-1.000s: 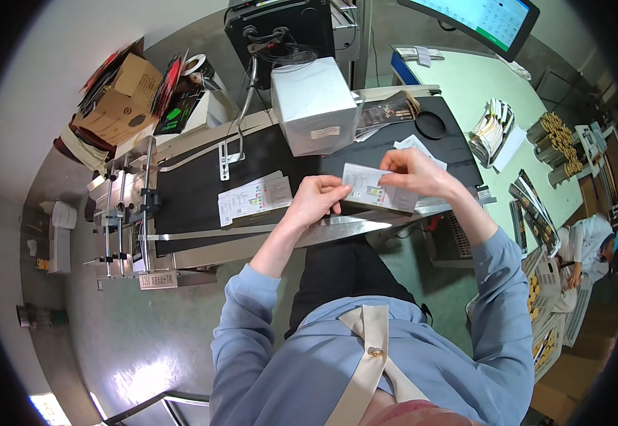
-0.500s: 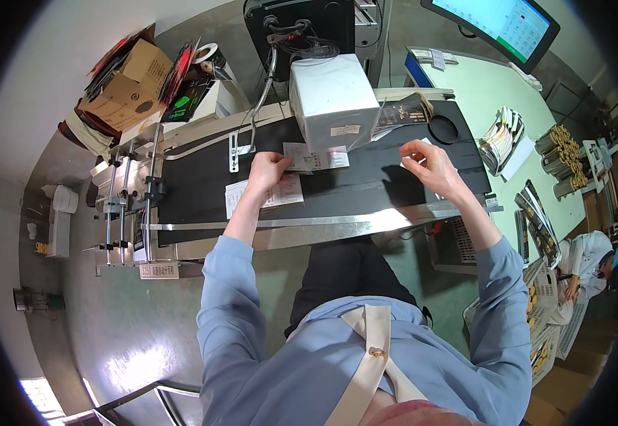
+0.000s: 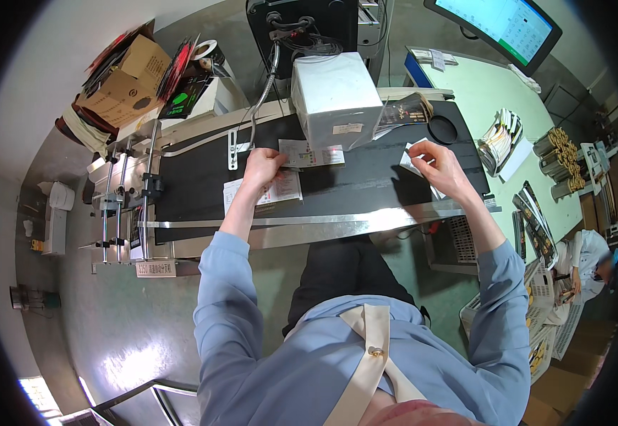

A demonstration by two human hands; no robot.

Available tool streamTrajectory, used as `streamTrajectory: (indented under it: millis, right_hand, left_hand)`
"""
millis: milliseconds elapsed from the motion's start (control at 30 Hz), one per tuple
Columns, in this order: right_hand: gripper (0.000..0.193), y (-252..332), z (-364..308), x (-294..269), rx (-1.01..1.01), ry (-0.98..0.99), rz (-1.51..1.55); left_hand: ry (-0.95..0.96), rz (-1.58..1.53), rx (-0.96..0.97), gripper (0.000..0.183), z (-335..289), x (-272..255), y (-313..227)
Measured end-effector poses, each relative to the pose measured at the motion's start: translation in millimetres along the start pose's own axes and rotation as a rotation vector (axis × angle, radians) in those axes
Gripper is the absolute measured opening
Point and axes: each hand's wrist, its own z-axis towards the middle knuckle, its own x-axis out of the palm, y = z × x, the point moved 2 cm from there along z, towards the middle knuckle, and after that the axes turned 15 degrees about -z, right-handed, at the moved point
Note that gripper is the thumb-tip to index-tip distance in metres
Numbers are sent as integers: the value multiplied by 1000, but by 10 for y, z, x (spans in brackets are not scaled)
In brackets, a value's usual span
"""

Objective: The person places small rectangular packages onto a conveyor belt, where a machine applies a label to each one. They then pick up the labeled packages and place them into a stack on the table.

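Note:
My left hand (image 3: 260, 169) is closed in a pinch at the left end of a printed white packet (image 3: 316, 154), which lies flat on the black belt (image 3: 351, 186). Below that hand and partly covered by it, more printed white packets (image 3: 280, 189) rest on the belt. Over at the right, my right hand (image 3: 442, 170) has its thumb and fingers drawn together on the edge of a white slip (image 3: 411, 157). Most of this slip is hidden under the hand.
A white box (image 3: 334, 89) wrapped in clear film stands behind the belt's middle. Near its right end sits a black ring (image 3: 442, 129). A metal rail (image 3: 309, 221) runs along the front edge. Rods and clamps (image 3: 151, 186) flank the left end. A person (image 3: 587, 266) works far right.
My left hand and the printed packet have shifted slightly left. The fingers of my right hand have come together at the white slip, and more of the slip shows.

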Motion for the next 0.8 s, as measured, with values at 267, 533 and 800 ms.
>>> streamTrajectory:
  millis: [267, 533, 800]
  right_hand:
    - [27, -12, 0, -54, 7, 0, -10]
    - [26, -60, -3, -228, 25, -76, -80]
    - [23, -129, 246, -946, -112, -572, -563]
  left_hand:
    - [-13, -46, -4, 24, 24, -2, 31]
    - [-13, -15, 8, 24, -16, 8, -9]
    - [-40, -106, 32, 23, 1, -20, 79]
